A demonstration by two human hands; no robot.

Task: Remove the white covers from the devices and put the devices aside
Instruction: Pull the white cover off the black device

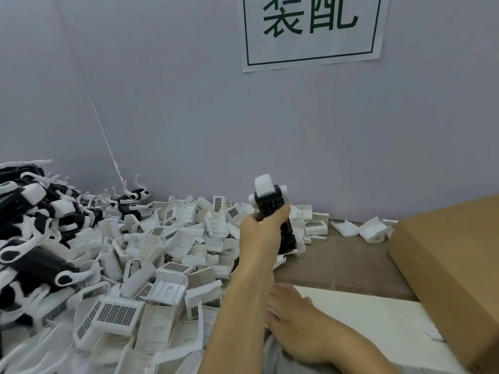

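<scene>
My left hand is raised over the middle of the table and grips a black device with a white head, held upright. Lower down, near the front edge, my right hand lies low with its fingers stretched loosely to the left; it is blurred and I see nothing held in it. A large heap of loose white covers spreads across the table's left and middle. At the far left lies a pile of black-and-white devices.
A brown cardboard box fills the right side. A white sheet lies in front of it on the brown table. Two stray covers sit by the grey wall, which carries a paper sign.
</scene>
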